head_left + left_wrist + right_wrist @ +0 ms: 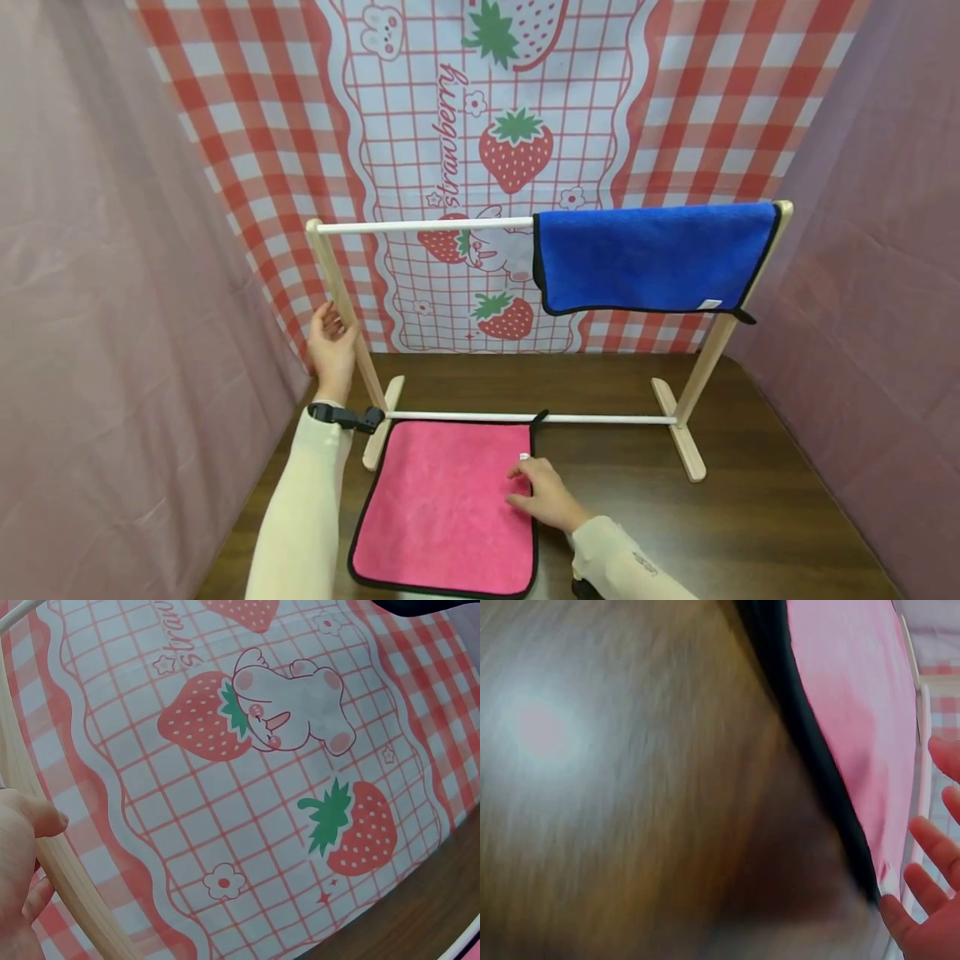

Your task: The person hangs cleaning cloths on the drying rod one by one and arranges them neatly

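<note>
My left hand (332,346) holds the left wooden post (341,292) of a drying rack; its thumb (46,816) lies across the post in the left wrist view. A pink towel (450,508) with black edging is spread flat on the table in front of the rack's left half. Over the towel's right edge hovers my right hand (550,497), its fingers parted and holding nothing. The right wrist view has that hand's fingers (934,844) beside the black edging. A blue towel (652,258) hangs folded over the right half of the white top rail (427,225).
A white lower rail (600,418) joins the rack's wooden feet (678,433) on the brown table (615,517). Behind stands a checked strawberry-print cloth (517,167), with pink drapes (105,292) at both sides. A black loop (540,417) sticks out from the pink towel's top right corner.
</note>
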A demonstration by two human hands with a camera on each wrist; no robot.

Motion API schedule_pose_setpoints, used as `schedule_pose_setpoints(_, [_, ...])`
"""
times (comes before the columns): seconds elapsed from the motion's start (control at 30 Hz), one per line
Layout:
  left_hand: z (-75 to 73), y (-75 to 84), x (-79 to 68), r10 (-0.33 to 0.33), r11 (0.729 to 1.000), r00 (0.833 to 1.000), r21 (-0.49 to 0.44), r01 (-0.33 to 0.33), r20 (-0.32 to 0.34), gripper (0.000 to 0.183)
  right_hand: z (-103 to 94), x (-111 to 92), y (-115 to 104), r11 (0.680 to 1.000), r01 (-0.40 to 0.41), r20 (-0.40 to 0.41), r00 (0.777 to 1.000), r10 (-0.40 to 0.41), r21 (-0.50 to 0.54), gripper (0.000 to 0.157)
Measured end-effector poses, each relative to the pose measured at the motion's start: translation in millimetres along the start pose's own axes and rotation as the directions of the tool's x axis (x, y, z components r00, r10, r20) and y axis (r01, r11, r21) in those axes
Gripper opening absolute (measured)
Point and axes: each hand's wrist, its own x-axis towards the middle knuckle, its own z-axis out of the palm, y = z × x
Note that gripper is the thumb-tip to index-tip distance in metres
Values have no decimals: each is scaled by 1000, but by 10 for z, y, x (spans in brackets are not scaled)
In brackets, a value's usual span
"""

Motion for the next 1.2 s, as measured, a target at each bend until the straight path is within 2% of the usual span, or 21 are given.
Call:
schedule_pose_setpoints(0.17, [-16,5,8,32,994,999,109,-29,-29,48,181,48,-116,996,-8,38,999,12,-84,38])
schedule_pose_setpoints(0.4, [-22,49,30,55,972,997,231,-40,-60,41,317,132,-263,994,5,120,993,8,-106,66])
schedule_pose_setpoints(0.53, [-33,33,62,59,956,995,291,-33,-81,36,398,167,-300,997,-37,188,981,50,-71,85])
schedule_pose_setpoints(0.7, [-30,25,76,75,951,994,305,-48,-75,29,486,207,-325,989,-95,253,960,122,-114,101])
schedule_pose_setpoints(0.83, [-29,33,78,88,953,994,296,-63,-71,27,547,201,-299,984,-93,271,953,133,-154,105])
schedule_pose_setpoints(1.07, [-50,31,64,81,949,995,309,-60,-53,28,601,189,-250,974,-142,313,930,192,-174,107])
schedule_pose_setpoints(1.2, [-41,37,52,82,953,995,297,-62,-53,29,603,192,-233,973,-147,307,931,197,-177,104])
